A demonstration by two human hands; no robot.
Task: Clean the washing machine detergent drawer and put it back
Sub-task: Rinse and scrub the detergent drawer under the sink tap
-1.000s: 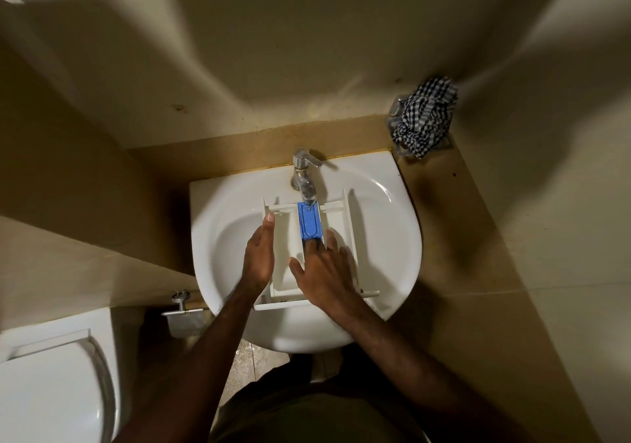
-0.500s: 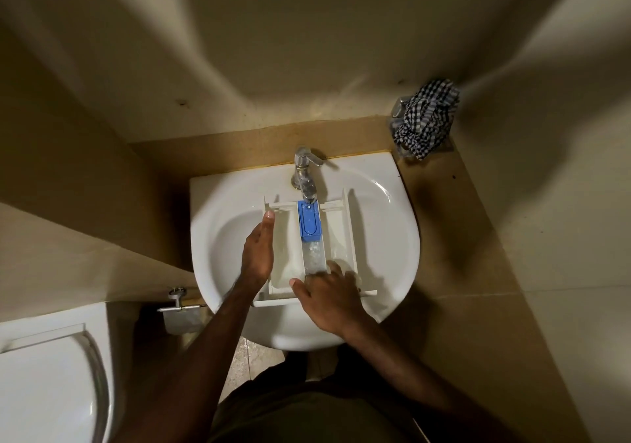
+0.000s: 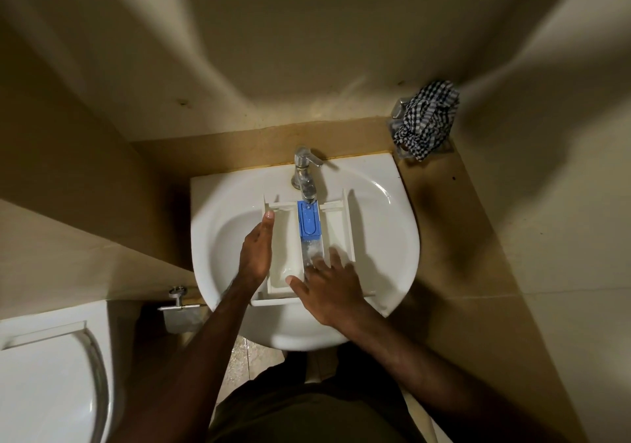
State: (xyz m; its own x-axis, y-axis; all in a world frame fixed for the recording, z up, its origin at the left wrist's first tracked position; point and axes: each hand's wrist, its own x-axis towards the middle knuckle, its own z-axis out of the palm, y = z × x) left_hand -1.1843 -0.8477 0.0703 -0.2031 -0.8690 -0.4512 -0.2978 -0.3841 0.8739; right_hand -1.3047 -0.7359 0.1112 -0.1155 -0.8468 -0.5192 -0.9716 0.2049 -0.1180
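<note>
The right hand (image 3: 329, 287) is laid with fingers spread and straight on the near end of the white detergent drawer (image 3: 309, 248), while the left hand (image 3: 256, 250) is pressed flat against the drawer's left wall. The drawer is set inside the sink (image 3: 382, 237), its blue insert (image 3: 309, 219) just below the tap (image 3: 304, 173); a checked cloth (image 3: 426, 120) is seen beyond the sink's far right corner.

White washbasin (image 3: 218, 237) is fixed against the far tan ledge (image 3: 211, 154), chrome tap (image 3: 305, 176) at its far rim. White detergent drawer (image 3: 347, 224) lies lengthwise in the bowl, its far end under the spout, blue insert (image 3: 309, 219) in the centre channel. Far right, a checked cloth (image 3: 426, 123) sits on the ledge corner.
</note>
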